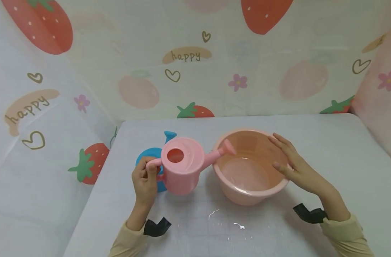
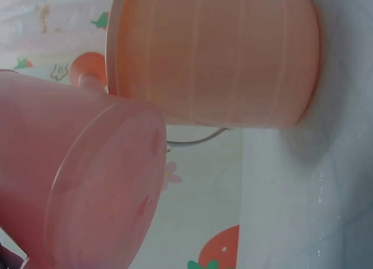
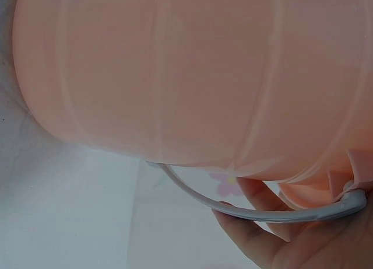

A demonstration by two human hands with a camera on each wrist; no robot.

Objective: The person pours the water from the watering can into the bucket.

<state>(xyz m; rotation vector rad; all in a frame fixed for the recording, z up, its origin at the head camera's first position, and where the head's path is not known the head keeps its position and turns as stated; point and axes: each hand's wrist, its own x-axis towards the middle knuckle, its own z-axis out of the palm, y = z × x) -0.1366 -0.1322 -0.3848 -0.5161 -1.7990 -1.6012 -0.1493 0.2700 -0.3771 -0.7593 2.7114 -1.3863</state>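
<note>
My left hand grips the handle of a pink watering can, fingers curled round it. In the left wrist view, the underside of the can shows close up. Its spout reaches right, and its rose overlaps the left rim of a peach-coloured bucket in the head view. Against the right side of the bucket rests my right hand, fingers fairly straight and thumb apart at the rim. The right wrist view shows the fingers beside the bucket's grey handle. Some clear water seems to lie in the bucket.
Partly hidden behind the pink can stands a blue item with a blue spout-like piece. Small wet-looking marks dot the white tabletop. A strawberry-printed sheet hangs behind and at the sides.
</note>
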